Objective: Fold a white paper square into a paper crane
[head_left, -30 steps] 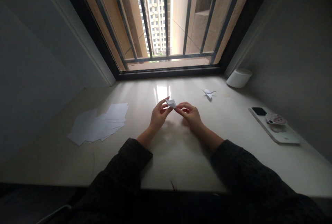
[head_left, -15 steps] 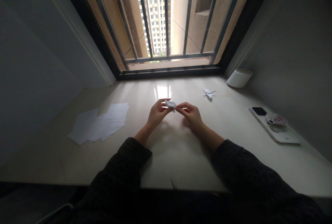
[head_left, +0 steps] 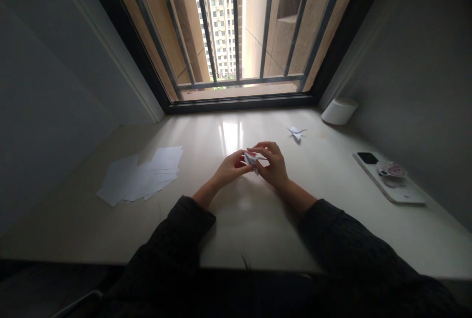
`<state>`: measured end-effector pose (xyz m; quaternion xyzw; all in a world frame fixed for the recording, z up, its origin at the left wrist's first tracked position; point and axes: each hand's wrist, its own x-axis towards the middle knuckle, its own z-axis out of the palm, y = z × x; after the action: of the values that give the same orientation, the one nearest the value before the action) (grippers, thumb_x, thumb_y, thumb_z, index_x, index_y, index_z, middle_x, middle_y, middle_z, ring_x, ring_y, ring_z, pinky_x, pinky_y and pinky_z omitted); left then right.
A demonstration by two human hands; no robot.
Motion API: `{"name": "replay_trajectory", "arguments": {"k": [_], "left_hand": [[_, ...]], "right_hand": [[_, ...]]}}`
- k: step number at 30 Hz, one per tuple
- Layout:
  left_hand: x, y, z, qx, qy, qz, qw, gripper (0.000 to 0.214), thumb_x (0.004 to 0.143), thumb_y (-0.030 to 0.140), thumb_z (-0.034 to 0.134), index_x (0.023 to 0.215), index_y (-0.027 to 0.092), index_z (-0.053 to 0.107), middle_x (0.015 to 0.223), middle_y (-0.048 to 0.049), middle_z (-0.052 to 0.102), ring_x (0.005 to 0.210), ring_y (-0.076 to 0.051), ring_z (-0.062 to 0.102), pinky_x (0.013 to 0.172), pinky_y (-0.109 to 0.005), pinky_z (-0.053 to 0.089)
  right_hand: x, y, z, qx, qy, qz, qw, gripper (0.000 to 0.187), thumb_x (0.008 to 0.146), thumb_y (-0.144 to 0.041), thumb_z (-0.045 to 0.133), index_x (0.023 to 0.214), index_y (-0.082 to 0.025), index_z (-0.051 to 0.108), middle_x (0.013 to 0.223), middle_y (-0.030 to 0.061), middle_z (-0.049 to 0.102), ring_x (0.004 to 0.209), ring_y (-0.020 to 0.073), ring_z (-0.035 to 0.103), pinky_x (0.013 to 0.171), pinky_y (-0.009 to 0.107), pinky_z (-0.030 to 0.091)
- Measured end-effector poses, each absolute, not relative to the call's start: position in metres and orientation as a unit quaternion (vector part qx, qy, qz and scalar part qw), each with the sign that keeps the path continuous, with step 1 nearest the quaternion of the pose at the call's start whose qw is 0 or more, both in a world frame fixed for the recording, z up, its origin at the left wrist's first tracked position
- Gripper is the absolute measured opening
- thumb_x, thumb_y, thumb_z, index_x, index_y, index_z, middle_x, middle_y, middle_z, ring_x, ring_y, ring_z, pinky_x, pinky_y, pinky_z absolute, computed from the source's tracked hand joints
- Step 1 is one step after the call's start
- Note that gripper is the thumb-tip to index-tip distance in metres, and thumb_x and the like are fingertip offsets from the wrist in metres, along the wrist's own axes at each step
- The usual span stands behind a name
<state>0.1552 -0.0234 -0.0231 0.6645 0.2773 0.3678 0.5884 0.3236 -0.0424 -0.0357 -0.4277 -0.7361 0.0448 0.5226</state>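
Between my two hands, just above the white tabletop [head_left: 236, 239], is a small folded white paper crane [head_left: 252, 159]. My left hand [head_left: 231, 166] pinches it from the left, thumb below and fingers behind. From the right, my right hand [head_left: 273, 163] grips it, with the index finger curled over the top and the thumb beneath. A thin pointed end of the paper sticks out toward my right fingers. Parts of the folds are covered by my fingertips. Behind and to the right, another paper crane [head_left: 296, 133] lies on the tabletop, wings spread.
Several white paper sheets [head_left: 142, 173] overlap on the left. A phone [head_left: 409, 193] with a round pink character grip [head_left: 391, 169] rests at the right. A white cylindrical object [head_left: 339, 111] leans near the right wall. A barred window [head_left: 239, 106] closes off the back.
Both hands have shifted slightly right and nearer to me with the paper crane. My right fingers have moved from a pinch at its end to curling over its top.
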Motion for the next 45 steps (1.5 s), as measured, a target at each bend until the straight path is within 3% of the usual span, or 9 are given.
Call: {"name": "replay_trajectory", "arguments": {"k": [5, 15, 28, 37, 40, 45], "left_hand": [[0.162, -0.027, -0.029, 0.669, 0.302, 0.391, 0.555, 0.035, 0.077, 0.036, 0.067, 0.102, 0.014, 0.060, 0.090, -0.0068, 0.062, 0.081, -0.016, 0.062, 0.071, -0.027, 0.050], [0.146, -0.017, -0.020, 0.682, 0.304, 0.356, 0.562, 0.038, 0.068, 0.036, 0.074, 0.097, 0.013, 0.063, 0.082, -0.0063, 0.066, 0.076, -0.017, 0.064, 0.072, -0.031, 0.051], [0.122, -0.002, -0.014, 0.709, 0.308, 0.293, 0.562, 0.043, 0.069, 0.031, 0.075, 0.105, 0.011, 0.061, 0.083, -0.0063, 0.065, 0.076, -0.015, 0.063, 0.073, -0.031, 0.050], [0.123, -0.003, -0.018, 0.717, 0.315, 0.297, 0.546, 0.040, 0.072, 0.034, 0.073, 0.103, 0.012, 0.061, 0.081, -0.0054, 0.065, 0.073, -0.015, 0.063, 0.070, -0.029, 0.050], [0.121, -0.001, -0.020, 0.712, 0.313, 0.296, 0.554, 0.040, 0.074, 0.034, 0.071, 0.105, 0.011, 0.060, 0.086, -0.0086, 0.067, 0.077, -0.016, 0.065, 0.073, -0.031, 0.051], [0.120, 0.001, -0.022, 0.693, 0.341, 0.305, 0.557, 0.041, 0.077, 0.035, 0.067, 0.108, 0.011, 0.058, 0.095, -0.0134, 0.068, 0.082, -0.020, 0.068, 0.072, -0.031, 0.052]], "right_hand": [[0.324, -0.042, -0.037, -0.416, -0.744, 0.037, 0.521, 0.030, 0.077, -0.019, 0.060, 0.102, -0.030, 0.069, 0.095, 0.0045, 0.063, 0.091, 0.0229, 0.054, 0.077, 0.038, 0.047], [0.326, -0.040, -0.036, -0.417, -0.737, 0.067, 0.528, 0.017, 0.078, -0.024, 0.064, 0.092, -0.028, 0.072, 0.087, 0.0036, 0.069, 0.083, 0.0222, 0.058, 0.077, 0.039, 0.049], [0.326, -0.038, -0.038, -0.410, -0.709, 0.100, 0.565, 0.009, 0.077, -0.030, 0.070, 0.086, -0.028, 0.073, 0.080, 0.0024, 0.072, 0.076, 0.0195, 0.063, 0.071, 0.036, 0.051], [0.327, -0.039, -0.037, -0.466, -0.645, 0.144, 0.589, 0.017, 0.072, -0.040, 0.073, 0.075, -0.024, 0.070, 0.075, 0.0035, 0.069, 0.073, 0.0193, 0.062, 0.059, 0.032, 0.048], [0.326, -0.038, -0.038, -0.469, -0.636, 0.176, 0.587, 0.022, 0.071, -0.042, 0.072, 0.079, -0.022, 0.069, 0.080, 0.0041, 0.070, 0.070, 0.0177, 0.062, 0.060, 0.031, 0.049], [0.324, -0.038, -0.040, -0.454, -0.651, 0.264, 0.548, 0.039, 0.070, -0.043, 0.073, 0.103, -0.023, 0.069, 0.088, 0.0059, 0.072, 0.065, 0.0166, 0.063, 0.063, 0.032, 0.052]]}}
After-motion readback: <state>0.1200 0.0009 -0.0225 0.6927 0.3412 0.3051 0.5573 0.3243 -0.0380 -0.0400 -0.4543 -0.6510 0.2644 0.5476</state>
